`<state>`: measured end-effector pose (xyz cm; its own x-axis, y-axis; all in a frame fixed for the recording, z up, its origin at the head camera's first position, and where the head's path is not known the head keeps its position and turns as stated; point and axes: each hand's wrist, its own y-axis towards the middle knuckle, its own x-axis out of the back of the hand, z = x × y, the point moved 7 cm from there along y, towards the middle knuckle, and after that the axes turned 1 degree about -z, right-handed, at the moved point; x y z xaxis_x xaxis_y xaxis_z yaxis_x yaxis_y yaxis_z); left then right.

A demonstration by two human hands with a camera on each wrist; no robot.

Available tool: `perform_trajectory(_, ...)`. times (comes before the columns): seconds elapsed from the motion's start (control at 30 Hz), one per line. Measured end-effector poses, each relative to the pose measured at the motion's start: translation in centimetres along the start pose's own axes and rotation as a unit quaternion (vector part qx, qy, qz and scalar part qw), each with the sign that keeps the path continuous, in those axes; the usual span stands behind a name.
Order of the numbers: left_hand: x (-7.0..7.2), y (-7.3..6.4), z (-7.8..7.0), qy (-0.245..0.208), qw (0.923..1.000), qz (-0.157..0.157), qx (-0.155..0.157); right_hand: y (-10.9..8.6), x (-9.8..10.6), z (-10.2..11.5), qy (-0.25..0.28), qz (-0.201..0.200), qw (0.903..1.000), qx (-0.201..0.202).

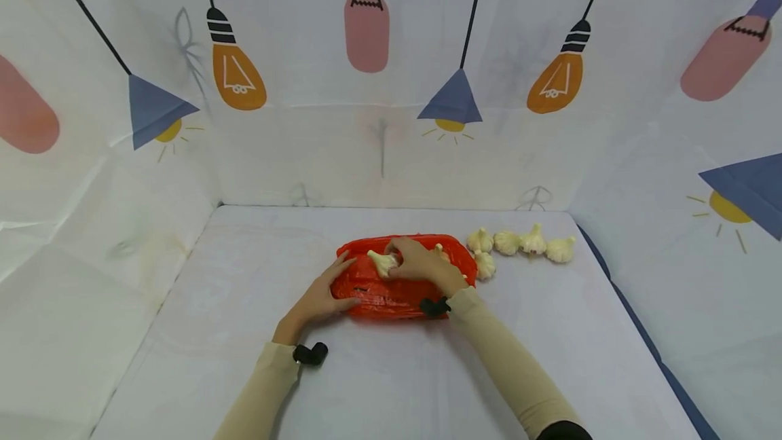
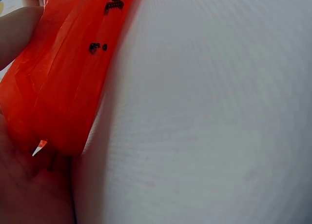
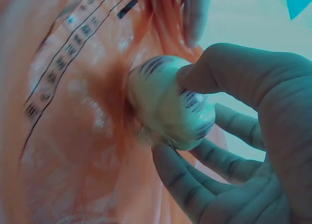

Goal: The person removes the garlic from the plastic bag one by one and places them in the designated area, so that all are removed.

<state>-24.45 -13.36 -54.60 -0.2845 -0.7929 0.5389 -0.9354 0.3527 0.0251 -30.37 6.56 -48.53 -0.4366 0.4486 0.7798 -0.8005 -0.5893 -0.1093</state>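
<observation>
At left, your left hand holds the end of the red bag, whose thin plastic is probably soft and slippery. Over it, your right hand pinches the garlic, which should be light and firm, but with papery skin, so better to grip its round body than the stem. More garlic shows inside the bag, and farther right five bulbs lie on the table.
</observation>
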Motion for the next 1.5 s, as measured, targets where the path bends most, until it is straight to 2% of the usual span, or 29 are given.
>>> perform_trajectory(0.27,0.0,-0.2,0.3,-0.005,0.9999,0.004,0.01,-0.8,-0.7,-1.1,0.005,0.022,0.9997,-0.012)
perform_trajectory(0.4,-0.1,-0.3,0.5,-0.006,0.9999,0.004,0.013,-0.9,-0.8,-1.1,0.014,0.012,0.9997,-0.015)
perform_trajectory(0.87,0.1,-0.3,0.5,-0.005,0.9999,-0.001,0.016,-1.0,-0.6,-1.0,-0.002,-0.014,0.9996,-0.023)
perform_trajectory(1.07,0.1,-0.2,0.4,0.004,0.9998,0.0,0.019,-1.9,-0.5,-1.2,0.032,-0.03,0.9988,-0.021)
perform_trajectory(1.2,0.1,-0.1,0.3,0.003,0.9997,0.001,0.026,-3.0,0.0,-1.1,0.057,-0.057,0.9966,-0.016)
perform_trajectory(1.33,0.0,0.1,0.2,0.008,0.9997,0.003,0.022,-4.4,0.9,-0.9,0.104,-0.089,0.99,-0.033)
perform_trajectory(1.5,0.0,0.1,0.3,0.007,0.9996,0.005,0.027,-6.2,2.2,-0.1,0.157,-0.123,0.9794,-0.032)
